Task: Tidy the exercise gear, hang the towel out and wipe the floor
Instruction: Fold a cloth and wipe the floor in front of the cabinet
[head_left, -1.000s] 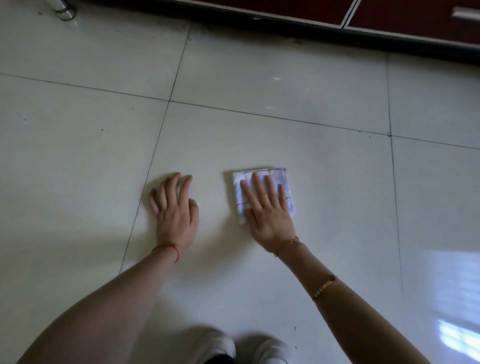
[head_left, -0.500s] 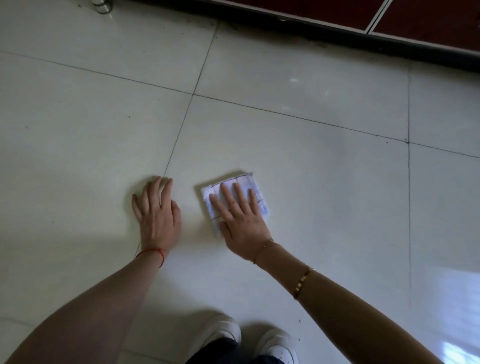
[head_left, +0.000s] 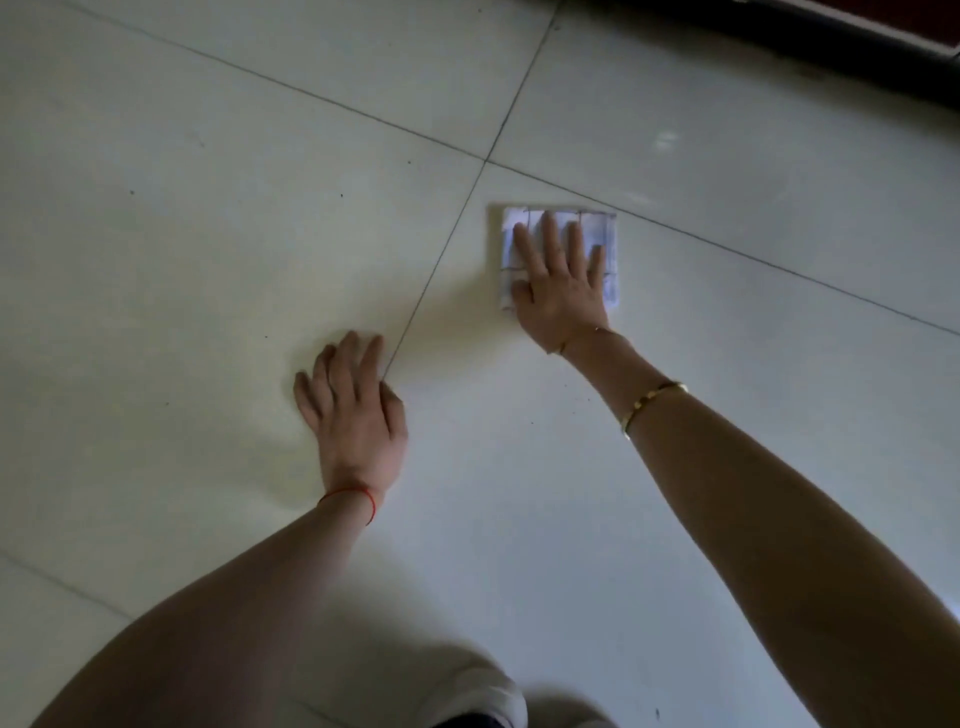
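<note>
Presently, right hand (head_left: 563, 291) lies spread, pressing folded cloth (head_left: 605, 236) onto floor (head_left: 208, 234) right of centre for wiping; left hand (head_left: 356, 410), flat, evidently braces.

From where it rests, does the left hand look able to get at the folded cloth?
Probably yes. The left hand lies flat on the floor, with only bare tile between it and the cloth. But the right hand covers most of the cloth, leaving only its edges free.
</note>
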